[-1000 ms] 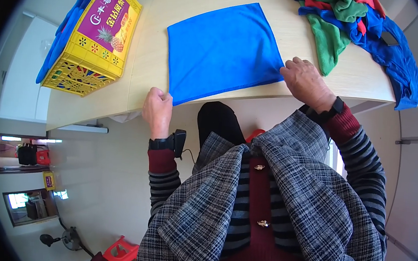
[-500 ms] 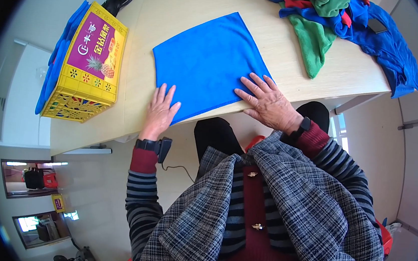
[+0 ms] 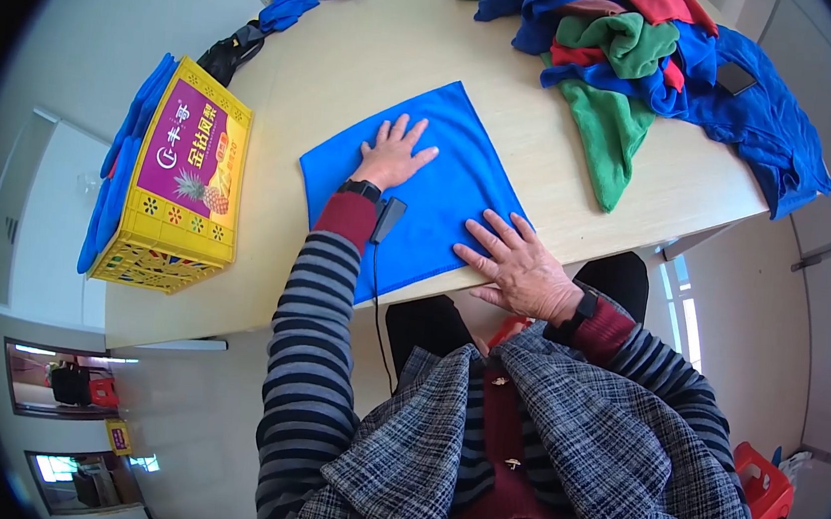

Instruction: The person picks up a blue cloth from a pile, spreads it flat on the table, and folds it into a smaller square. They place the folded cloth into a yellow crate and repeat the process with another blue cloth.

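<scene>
I see blue cloth (image 3: 443,177) spread flat at the table (image 3: 374,65) near edge, left hand (image 3: 393,153) open, palm pressed mid-cloth, right hand (image 3: 520,266) open, fingers splayed on its near corner, nothing gripped.

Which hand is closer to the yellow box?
The left hand. It lies flat on the blue cloth, on the side toward the yellow box. The right hand presses the cloth's near edge, farther from the box.
</scene>
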A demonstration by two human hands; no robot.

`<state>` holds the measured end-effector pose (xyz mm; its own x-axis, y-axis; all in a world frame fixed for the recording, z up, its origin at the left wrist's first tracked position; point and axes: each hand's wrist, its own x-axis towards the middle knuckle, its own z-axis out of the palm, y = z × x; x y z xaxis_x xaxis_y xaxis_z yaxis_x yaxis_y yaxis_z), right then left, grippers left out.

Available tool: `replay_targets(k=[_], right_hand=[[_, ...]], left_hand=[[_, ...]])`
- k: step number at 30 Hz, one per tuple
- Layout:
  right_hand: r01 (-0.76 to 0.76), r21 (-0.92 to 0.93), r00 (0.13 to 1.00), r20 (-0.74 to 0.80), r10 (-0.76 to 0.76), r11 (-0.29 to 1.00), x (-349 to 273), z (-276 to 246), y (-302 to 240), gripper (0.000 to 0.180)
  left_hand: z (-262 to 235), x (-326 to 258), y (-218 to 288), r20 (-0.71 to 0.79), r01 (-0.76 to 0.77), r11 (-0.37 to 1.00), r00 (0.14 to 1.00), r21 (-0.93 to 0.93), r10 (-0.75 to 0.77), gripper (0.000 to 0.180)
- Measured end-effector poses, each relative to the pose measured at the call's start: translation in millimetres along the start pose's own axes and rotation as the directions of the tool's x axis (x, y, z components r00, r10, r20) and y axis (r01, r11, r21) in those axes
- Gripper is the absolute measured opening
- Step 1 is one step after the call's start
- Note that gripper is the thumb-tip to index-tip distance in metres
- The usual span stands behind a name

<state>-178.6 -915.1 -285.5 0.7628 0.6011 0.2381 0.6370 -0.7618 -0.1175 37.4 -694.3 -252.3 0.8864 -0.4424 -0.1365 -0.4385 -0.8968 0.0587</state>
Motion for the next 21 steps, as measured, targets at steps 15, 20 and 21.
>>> replay_targets(k=[15, 20, 21], right_hand=[[0.002, 0.069, 1.000, 0.002, -0.002, 0.998, 4, 1, 8, 0.077], [-0.007, 0.085, 1.000, 0.016, 0.006, 0.996, 7, 0, 6, 0.079], [-0.005, 0.077, 1.000, 0.016, 0.003, 0.997, 6, 1, 6, 0.079]], left_hand=[[4, 96, 26, -0.020, -0.025, 0.999, 1.000, -0.039, 0.024, 0.074], [-2, 121, 22, -0.017, 0.091, 0.994, 0.996, -0.058, -0.092, 0.074], [-1, 118, 21, -0.038, 0.092, 0.995, 0.995, -0.046, -0.094, 0.074]])
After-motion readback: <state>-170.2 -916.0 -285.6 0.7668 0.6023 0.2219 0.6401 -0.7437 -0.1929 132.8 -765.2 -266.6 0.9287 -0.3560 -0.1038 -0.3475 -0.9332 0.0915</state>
